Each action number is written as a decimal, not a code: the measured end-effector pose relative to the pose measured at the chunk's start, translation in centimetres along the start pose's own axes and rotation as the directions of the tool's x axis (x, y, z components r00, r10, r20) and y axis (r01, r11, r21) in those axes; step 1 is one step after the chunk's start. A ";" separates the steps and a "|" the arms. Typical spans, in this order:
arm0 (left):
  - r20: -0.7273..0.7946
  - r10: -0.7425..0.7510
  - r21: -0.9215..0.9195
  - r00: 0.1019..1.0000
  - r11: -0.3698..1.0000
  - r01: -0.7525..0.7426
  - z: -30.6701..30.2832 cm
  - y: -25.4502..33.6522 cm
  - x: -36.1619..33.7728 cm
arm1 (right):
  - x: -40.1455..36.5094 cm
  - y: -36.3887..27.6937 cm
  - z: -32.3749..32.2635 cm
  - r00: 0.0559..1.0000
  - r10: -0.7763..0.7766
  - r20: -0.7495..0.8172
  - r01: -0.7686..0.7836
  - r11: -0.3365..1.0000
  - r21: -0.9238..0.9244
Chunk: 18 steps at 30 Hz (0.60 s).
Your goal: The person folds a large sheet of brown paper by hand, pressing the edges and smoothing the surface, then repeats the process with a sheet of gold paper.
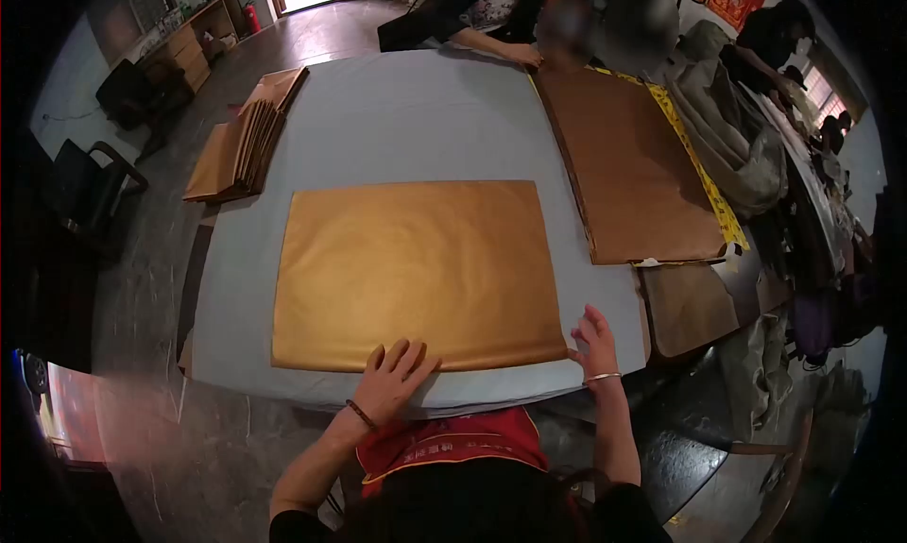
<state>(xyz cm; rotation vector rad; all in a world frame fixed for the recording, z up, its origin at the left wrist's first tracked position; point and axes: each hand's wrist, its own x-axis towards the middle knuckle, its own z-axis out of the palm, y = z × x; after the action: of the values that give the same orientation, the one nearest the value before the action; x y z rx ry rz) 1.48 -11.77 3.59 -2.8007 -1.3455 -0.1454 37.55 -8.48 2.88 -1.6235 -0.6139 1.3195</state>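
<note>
A large sheet of gold paper [416, 269] lies flat on the grey table [397, 118] in front of me. My left hand [392, 381] rests palm down at the sheet's near edge, fingers spread and fingertips on the paper. My right hand [595, 343] hovers open by the sheet's near right corner, fingers apart, holding nothing. Both wrists wear bracelets.
A thick stack of brown sheets [633, 165] lies to the right, with a yellow printed strip [699, 165] along its far side. Folded gold sheets [241, 146] are piled at the table's left edge. Another person [491, 24] works at the far end. Chairs stand left.
</note>
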 end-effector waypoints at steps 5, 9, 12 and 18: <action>-0.036 0.003 -0.016 0.999 1.000 -0.004 0.9 -1.1 -1.0 | -1.4 1.5 0.3 0.997 -0.068 0.036 0.072 0.990 -0.121; -0.064 -0.002 -0.087 0.998 0.996 -0.004 0.6 -2.4 -3.3 | -3.4 1.7 0.3 0.963 0.070 0.259 -0.062 0.997 -0.039; -0.109 -0.048 -0.098 0.993 0.995 0.037 1.0 -4.6 -5.6 | -5.5 2.0 1.5 0.819 0.274 0.504 -0.287 0.956 -0.055; -0.250 -0.344 -0.036 0.905 0.937 0.347 1.1 -6.7 -8.5 | -5.5 5.5 4.5 0.787 0.180 0.590 -0.073 0.977 -0.201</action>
<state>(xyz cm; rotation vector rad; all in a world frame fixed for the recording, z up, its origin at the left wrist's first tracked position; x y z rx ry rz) -8.94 -14.06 1.58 -2.4008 -1.7482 -0.4850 30.72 -13.96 0.72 -1.3678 -1.0368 1.9626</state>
